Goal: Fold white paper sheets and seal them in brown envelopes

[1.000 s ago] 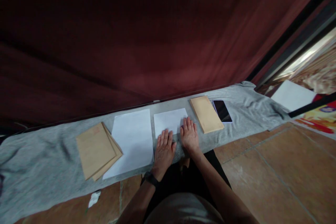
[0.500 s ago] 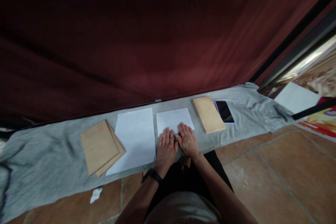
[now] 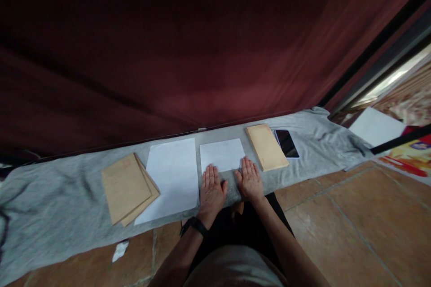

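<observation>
A folded sheet of white paper (image 3: 222, 153) lies flat in front of me. My left hand (image 3: 213, 191) rests palm down with its fingertips on the paper's near left edge. At the near right corner lies my right hand (image 3: 250, 180), fingers stretched out flat. Both hands are open and hold nothing. To the left is a larger stack of white paper (image 3: 173, 175), partly covered at its lower left by brown envelopes (image 3: 125, 184). Right of the folded sheet lies another brown envelope or stack of them (image 3: 266, 147).
A phone (image 3: 287, 143) lies beside the right-hand envelope. Grey cloth (image 3: 60, 202) covers the long narrow bench, with a dark red curtain (image 3: 202, 63) behind it. On the tiled floor lies a crumpled white scrap (image 3: 120, 250). A dark metal bar (image 3: 400, 140) stands at the right.
My right hand has slid right along the near edge of the folded paper, away from my left hand. My left hand stays almost in place.
</observation>
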A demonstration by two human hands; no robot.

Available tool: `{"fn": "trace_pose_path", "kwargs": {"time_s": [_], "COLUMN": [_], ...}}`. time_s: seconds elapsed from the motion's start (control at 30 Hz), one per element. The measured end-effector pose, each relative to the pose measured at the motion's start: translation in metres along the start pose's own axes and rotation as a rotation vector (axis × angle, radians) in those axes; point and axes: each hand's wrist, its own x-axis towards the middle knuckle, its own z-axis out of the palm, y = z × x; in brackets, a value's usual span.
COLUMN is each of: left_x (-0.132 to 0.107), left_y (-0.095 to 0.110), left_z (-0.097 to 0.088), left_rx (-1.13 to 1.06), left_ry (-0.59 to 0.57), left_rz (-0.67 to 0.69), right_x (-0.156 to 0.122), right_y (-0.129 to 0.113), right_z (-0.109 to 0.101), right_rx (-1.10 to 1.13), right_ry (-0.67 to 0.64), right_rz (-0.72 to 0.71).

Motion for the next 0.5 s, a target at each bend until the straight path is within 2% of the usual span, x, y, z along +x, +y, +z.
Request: {"fn": "trace_pose_path", "kwargs": {"time_s": [0.13,0.2,0.33,0.5], "left_x": [0.002,0.008,0.033,0.064], "left_y": [0.001,0.004,0.014,0.017], "left_z": [0.000,0.000,0.003,0.016], "left_rx": [-0.013,-0.028,-0.059,-0.060], "left_ry": [0.005,-0.003,-0.031,-0.073], "left_rz": [-0.020,0.010,0.079,0.072], "right_x": [0.000,0.000,0.000,0.002], "right_y": [0.000,0.000,-0.001,-0.002], "right_z": [0.000,0.000,-0.002,-0.005], "right_rx": [-0.011,-0.009,-0.004,-0.009], "right_ry": [-0.008,-0.009,0.002,-0.017], "right_rz": [-0.003,-0.010,-0.017,-0.004]}}
